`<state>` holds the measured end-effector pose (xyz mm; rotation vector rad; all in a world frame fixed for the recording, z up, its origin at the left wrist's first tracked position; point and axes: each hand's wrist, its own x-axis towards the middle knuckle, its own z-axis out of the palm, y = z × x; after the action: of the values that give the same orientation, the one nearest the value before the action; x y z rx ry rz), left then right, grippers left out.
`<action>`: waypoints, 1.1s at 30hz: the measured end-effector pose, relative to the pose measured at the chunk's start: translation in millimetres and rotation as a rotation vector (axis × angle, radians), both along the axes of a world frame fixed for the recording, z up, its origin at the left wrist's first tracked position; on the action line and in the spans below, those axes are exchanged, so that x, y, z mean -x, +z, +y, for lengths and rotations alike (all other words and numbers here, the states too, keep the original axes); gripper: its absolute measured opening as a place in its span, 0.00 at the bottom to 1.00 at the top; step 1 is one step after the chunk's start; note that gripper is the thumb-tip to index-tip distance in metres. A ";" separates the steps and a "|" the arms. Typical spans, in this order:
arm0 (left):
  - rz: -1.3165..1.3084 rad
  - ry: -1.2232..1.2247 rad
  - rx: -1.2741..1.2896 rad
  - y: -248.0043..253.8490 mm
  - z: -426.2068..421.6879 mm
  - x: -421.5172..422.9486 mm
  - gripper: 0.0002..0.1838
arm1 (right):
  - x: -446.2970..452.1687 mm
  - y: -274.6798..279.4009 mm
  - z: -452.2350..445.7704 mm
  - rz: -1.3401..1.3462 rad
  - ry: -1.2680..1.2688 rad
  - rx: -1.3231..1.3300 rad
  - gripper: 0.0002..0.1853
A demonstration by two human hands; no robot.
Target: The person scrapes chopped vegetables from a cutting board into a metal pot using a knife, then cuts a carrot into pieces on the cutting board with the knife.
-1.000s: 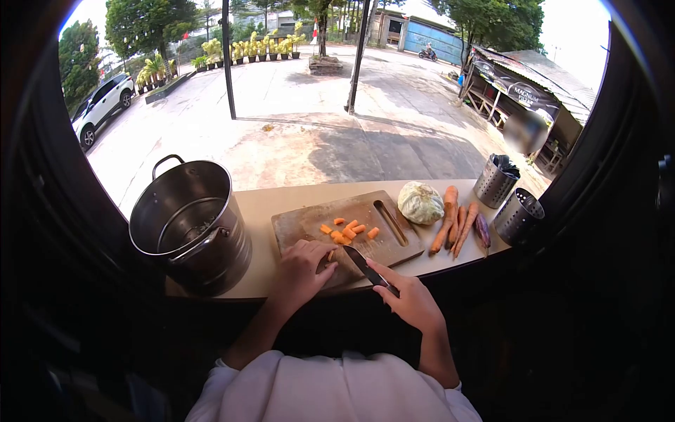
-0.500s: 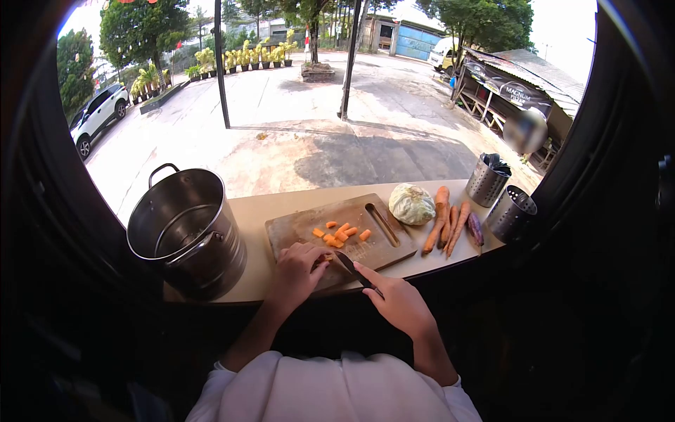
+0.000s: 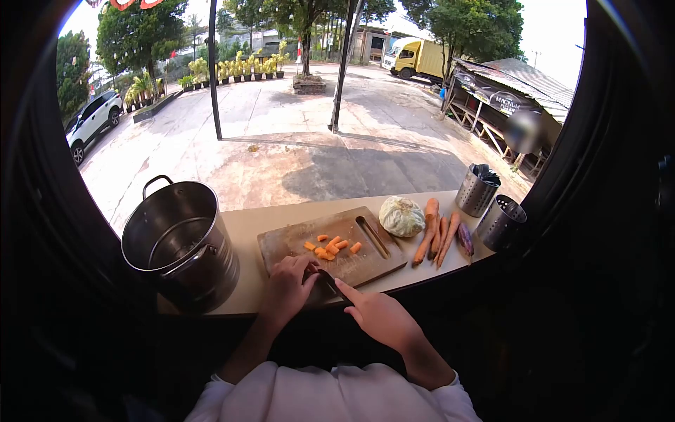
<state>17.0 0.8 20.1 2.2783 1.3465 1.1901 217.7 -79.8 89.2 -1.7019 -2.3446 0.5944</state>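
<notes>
My left hand (image 3: 287,285) is closed at the near left edge of the wooden cutting board (image 3: 295,235), its fingers curled over a piece of carrot that they mostly hide. My right hand (image 3: 380,318) grips a dark knife (image 3: 328,281) by the handle, index finger stretched along its back. The blade points up-left and lies right beside my left fingertips. Just beyond the fingers, several cut carrot pieces (image 3: 332,247) are scattered on the board. A long slot runs through the board's right end.
A large metal pot (image 3: 228,260) stands left of the board. To the right are a cabbage (image 3: 402,216), several whole carrots (image 3: 427,235), a purple eggplant-like vegetable (image 3: 465,239) and two perforated metal holders (image 3: 503,224). The counter's (image 3: 242,228) near edge runs before my body.
The view has tilted and shifted slightly, so the counter sits lower. Both hands stay by the board's near edge with the knife. Outside, a yellow truck has come further into view.
</notes>
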 end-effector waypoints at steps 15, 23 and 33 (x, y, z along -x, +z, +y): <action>-0.009 0.215 0.028 -2.7 -10.5 42.3 0.09 | -33.9 -28.9 3.3 0.271 -0.097 -0.065 0.34; 0.029 0.204 -0.020 0.0 -4.5 40.1 0.07 | -35.4 -25.9 9.9 0.367 -0.126 -0.018 0.34; 0.128 0.104 -0.021 -3.7 9.8 15.3 0.06 | -38.5 -27.6 10.5 0.390 -0.106 0.044 0.33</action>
<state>1.7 10.6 16.4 2.3609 1.5226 1.1104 256.2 -69.2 61.7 -1.5478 -1.9720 0.8734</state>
